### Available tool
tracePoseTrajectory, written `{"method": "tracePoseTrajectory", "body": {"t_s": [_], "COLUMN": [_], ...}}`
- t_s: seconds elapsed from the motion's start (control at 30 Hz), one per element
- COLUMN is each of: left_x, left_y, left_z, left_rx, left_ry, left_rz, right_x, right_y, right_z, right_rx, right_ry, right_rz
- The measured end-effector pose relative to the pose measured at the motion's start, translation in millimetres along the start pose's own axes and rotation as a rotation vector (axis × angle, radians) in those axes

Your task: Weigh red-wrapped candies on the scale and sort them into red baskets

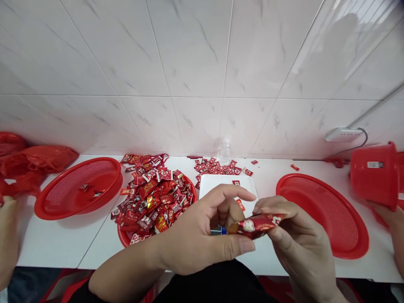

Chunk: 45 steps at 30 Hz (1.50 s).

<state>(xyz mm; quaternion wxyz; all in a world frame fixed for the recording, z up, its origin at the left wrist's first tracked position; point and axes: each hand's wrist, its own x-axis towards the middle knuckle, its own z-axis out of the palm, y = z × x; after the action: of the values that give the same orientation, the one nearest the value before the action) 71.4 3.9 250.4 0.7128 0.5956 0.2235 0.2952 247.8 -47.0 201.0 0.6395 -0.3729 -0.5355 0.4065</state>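
Between my two hands is a red candy packet (pixel 259 225) with a white flower print, held level above the white scale (pixel 206 185). My right hand (pixel 299 240) pinches the packet's right end between thumb and fingers. At its left end, my left hand (pixel 202 229) has the thumb along the lower side and curled fingers behind, while the index finger sticks out above. Left of my hands, a round red basket (pixel 193 187) is heaped with red wrapped candies (pixel 154 202). My left hand hides most of the scale, and part of its display (pixel 217 230) shows below my fingers.
Shallow red baskets stand left (pixel 107 168) and right (pixel 344 214); the left one holds a few packets. Small red packets (pixel 217 167) lie near a clear plastic cup (pixel 224 151) by the tiled wall. Another person's hand (pixel 386 214) touches a red bucket (pixel 375 176); another arm (pixel 9 240) is far left.
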Motion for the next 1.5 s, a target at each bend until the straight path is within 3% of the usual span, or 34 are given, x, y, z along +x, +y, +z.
{"method": "tracePoseTrajectory", "body": {"t_s": [0.2,0.3,0.8,1.5], "left_x": [-2.8,-4.0,-4.5,-7.0], "left_y": [-1.6,-1.8,-5.3,1.5], "left_z": [-1.8,-2.4,-2.0,5.2], "left_rx": [0.036,0.008,-0.037,-0.121], "left_ry": [0.013,-0.015,-0.04,0.02], "left_rz": [-0.003,0.022,0.069,0.046], "right_x": [-1.5,-1.9,-3.8,-7.5], "right_y": [-1.5,-2.7,-3.5,-2.5], "right_z": [-1.7,-1.5,-1.4,-0.6], "right_rx": [-0.136,-0.188,-0.192,-0.13], "right_ry": [0.053,0.05,0.06,0.065], "right_rz": [-0.248,-0.298,-0.27,-0.252]}}
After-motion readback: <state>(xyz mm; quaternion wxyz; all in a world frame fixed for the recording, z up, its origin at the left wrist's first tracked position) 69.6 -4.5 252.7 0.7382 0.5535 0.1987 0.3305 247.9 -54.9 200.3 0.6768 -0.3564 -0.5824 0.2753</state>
